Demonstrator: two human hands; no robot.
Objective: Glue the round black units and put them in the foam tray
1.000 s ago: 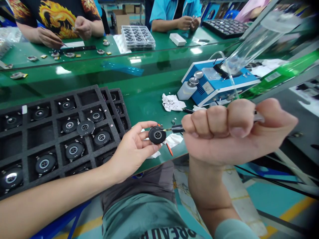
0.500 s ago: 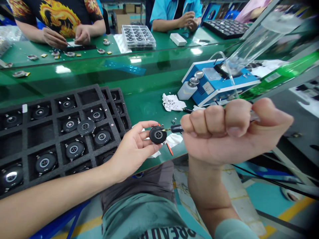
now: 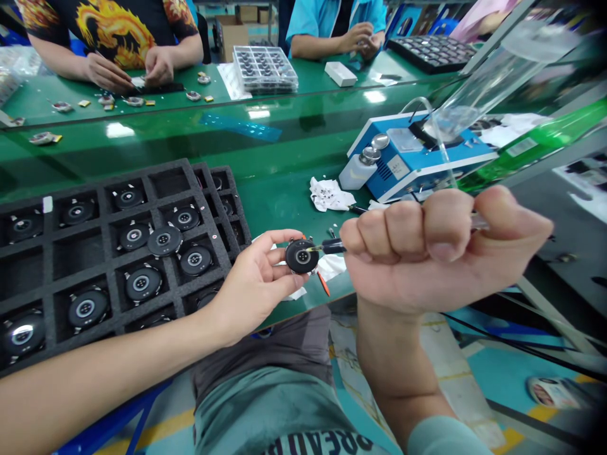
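On the green workbench (image 3: 279,208), the right hand (image 3: 427,253) clenches shut around a screwdriver (image 3: 333,247), its shaft pointing to 9 o'clock, tip at a round black module (image 3: 301,256) held in the half-open left hand (image 3: 251,284)

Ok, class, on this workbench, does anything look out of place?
Yes: one black round part lies across the dividers of the black foam tray, not down in a cell like the others.

Factory assembly workshop, long green workbenches (image 3: 279,202) in rows, black foam tray (image 3: 222,243) of round black parts (image 3: 196,260) at near left, blue benchtop machine (image 3: 417,165) at right, co-workers (image 3: 322,28) along the far bench
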